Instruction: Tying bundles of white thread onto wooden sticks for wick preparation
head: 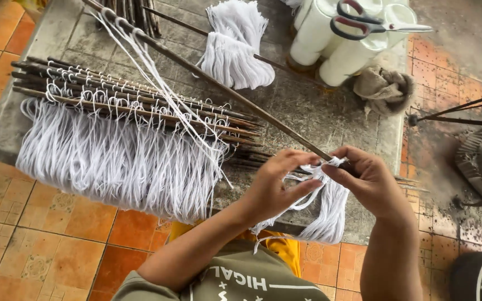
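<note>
Two hands of mine meet at the near end of a long dark stick (224, 89). My right hand (372, 184) is clamped around that end, and my left hand (274, 187) sits just beside it, fingers pinching white strings (324, 206) that hang from the stick in a loose bunch over the edge of the grey slab (319, 117). The hands are close together, almost touching.

Left of the stick lies a row of finished sticks (129, 103) with their white strands (112, 161) draped down the slab's edge. Beyond the stick's far half sit a loose hank of string (232, 47) and white spools (336, 39) with scissors (364, 22) laid on top.

What could go wrong, as I judge it — the loops already on my stick could slide off its free end if my right grip slackens, or the trailing strands could snag the finished row and drag those sticks out of order.
</note>
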